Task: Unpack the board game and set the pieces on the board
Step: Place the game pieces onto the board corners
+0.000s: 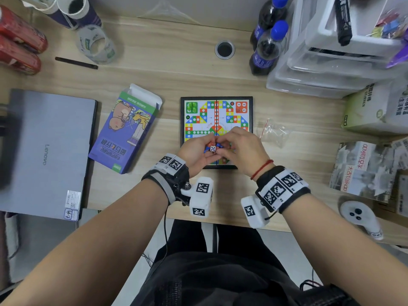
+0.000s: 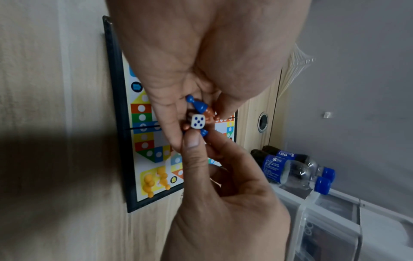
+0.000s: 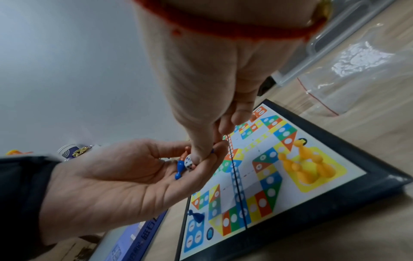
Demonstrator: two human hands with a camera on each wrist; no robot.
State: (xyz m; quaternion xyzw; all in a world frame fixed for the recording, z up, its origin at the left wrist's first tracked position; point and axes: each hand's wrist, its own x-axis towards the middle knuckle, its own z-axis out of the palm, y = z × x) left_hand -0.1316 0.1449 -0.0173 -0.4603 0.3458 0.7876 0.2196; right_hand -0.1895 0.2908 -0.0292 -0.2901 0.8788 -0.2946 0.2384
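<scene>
The ludo board (image 1: 250, 113) lies open on the desk. Green pawns (image 1: 191, 107) fill its far-left corner, yellow pawns (image 3: 306, 166) its near-right corner. A single blue pawn (image 3: 196, 215) stands on the blue corner. My left hand (image 1: 206, 149) is cupped palm-up over the board's near half, holding a white die (image 2: 197, 121) with blue and orange-red pawns (image 2: 198, 106). My right hand (image 1: 220, 150) reaches into that palm, its thumb (image 2: 192, 141) and forefinger pinching a blue pawn (image 2: 203, 132).
The purple game box (image 1: 125, 129) lies open left of the board, beside a closed laptop (image 1: 44, 153). An empty zip bag (image 1: 273, 131) sits right of the board. Bottles (image 1: 265, 51) and clear drawers (image 1: 320, 62) stand at the back right, a controller (image 1: 357, 215) near right.
</scene>
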